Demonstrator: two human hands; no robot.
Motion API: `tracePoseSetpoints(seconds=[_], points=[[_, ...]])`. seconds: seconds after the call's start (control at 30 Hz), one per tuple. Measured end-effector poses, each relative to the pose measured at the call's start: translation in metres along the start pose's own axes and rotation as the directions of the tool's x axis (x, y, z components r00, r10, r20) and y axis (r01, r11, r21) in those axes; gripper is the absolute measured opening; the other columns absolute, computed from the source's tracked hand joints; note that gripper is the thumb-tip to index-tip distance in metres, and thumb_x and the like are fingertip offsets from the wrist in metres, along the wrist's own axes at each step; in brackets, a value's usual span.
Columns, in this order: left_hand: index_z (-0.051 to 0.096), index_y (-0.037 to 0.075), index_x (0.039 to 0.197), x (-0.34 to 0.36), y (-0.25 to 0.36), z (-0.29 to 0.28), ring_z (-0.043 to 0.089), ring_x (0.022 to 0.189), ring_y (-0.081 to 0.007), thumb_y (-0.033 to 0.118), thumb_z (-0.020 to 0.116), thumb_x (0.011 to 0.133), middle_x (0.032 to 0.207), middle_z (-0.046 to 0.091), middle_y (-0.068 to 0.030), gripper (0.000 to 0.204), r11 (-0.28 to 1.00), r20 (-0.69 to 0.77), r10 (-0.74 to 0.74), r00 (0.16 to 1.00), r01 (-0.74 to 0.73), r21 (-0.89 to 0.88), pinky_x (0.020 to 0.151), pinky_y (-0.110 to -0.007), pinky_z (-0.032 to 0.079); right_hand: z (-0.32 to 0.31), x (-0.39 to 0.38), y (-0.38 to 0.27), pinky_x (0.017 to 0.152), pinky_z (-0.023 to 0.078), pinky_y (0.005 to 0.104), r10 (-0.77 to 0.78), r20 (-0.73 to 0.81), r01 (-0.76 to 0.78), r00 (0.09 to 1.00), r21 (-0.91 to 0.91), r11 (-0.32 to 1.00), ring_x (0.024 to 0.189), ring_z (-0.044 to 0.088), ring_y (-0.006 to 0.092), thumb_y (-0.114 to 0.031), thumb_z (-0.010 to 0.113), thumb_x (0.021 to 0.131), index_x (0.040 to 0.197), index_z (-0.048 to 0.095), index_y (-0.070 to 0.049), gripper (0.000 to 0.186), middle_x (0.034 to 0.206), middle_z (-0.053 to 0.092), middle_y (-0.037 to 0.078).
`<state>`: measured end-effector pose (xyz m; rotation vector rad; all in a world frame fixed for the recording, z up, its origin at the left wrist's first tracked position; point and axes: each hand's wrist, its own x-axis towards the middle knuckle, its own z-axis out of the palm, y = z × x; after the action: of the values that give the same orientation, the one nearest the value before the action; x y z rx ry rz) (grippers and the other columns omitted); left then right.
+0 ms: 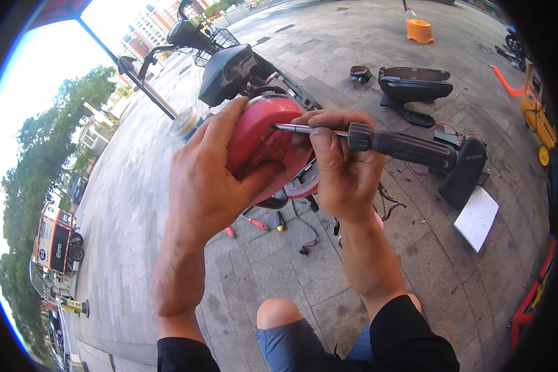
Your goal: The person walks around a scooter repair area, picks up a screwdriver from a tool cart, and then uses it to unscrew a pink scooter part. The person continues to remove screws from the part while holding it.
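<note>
My left hand (206, 167) is wrapped around a rounded red plastic shell (273, 116), thumb across its front and fingers over its far left edge. In my right hand (347, 170) is a screwdriver (409, 147) with a thick black handle pointing right. Its bright shaft lies between my thumb and fingers. The tip meets the red shell's surface near its middle; whether a screw sits there I cannot make out. Just behind the shell stands a partly stripped black scooter (226, 71) with handlebars and a front basket.
On the paving below lie a red-handled screwdriver (258, 224), a yellow-and-black handle (280, 221) and a cable with a plug (305, 249). To the right are a black seat (415, 90), a black panel (465, 173), a white sheet (477, 217) and a yellow wheeled frame (535, 111).
</note>
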<state>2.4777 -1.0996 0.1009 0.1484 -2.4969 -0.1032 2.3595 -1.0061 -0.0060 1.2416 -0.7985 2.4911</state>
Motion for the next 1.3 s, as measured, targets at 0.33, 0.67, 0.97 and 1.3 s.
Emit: tracePoseSetpoints(seconds=[0.33, 0.67, 0.97, 1.3], points=[[0.057, 0.001, 0.129, -0.001, -0.001, 0.002, 0.068, 0.098, -0.0375, 0.025, 0.085, 0.068, 0.11, 0.068, -0.021, 0.071, 1.0, -0.024, 0.024, 0.999, -0.024, -0.006, 0.085, -0.041, 0.055, -0.002, 0.005, -0.004, 0.081, 0.056, 0.0279, 0.018, 0.021, -0.019, 1.0, 0.035, 0.999, 0.092, 0.067, 0.015, 0.0, 0.055, 0.097, 0.111, 0.054, 0.0, 0.013, 0.107, 0.067, 0.018], [0.057, 0.002, 0.129, 0.0, 0.0, 0.002, 0.069, 0.098, -0.0377, 0.024, 0.086, 0.068, 0.109, 0.068, -0.0213, 0.07, 0.999, -0.041, 0.041, 0.998, -0.042, 0.0, 0.085, -0.041, 0.055, -0.002, 0.012, -0.006, 0.07, 0.048, 0.0205, 0.024, 0.03, -0.023, 0.999, -0.004, 1.0, 0.078, 0.058, 0.0056, -0.001, 0.058, 0.097, 0.107, 0.058, -0.001, 0.009, 0.091, 0.065, 0.006], [0.057, 0.0, 0.128, 0.0, -0.001, 0.002, 0.069, 0.098, -0.0379, 0.024, 0.086, 0.068, 0.109, 0.068, -0.0223, 0.071, 0.999, -0.038, 0.045, 0.998, -0.045, -0.007, 0.085, -0.041, 0.055, 0.0, 0.013, -0.003, 0.065, 0.047, 0.0167, 0.028, 0.02, -0.029, 0.999, 0.095, 0.995, 0.071, 0.055, 0.0001, 0.0, 0.06, 0.097, 0.105, 0.06, -0.001, 0.008, 0.081, 0.061, -0.001], [0.057, 0.001, 0.129, 0.0, -0.001, 0.002, 0.068, 0.097, -0.0378, 0.026, 0.086, 0.068, 0.109, 0.068, -0.0224, 0.071, 0.999, -0.028, 0.035, 0.999, -0.034, 0.012, 0.084, -0.042, 0.055, -0.005, 0.016, -0.003, 0.064, 0.047, 0.0168, -0.025, 0.114, 0.028, 0.993, -0.029, 0.999, 0.072, 0.057, 0.0007, -0.001, 0.059, 0.098, 0.106, 0.059, -0.001, 0.009, 0.085, 0.062, -0.001]])
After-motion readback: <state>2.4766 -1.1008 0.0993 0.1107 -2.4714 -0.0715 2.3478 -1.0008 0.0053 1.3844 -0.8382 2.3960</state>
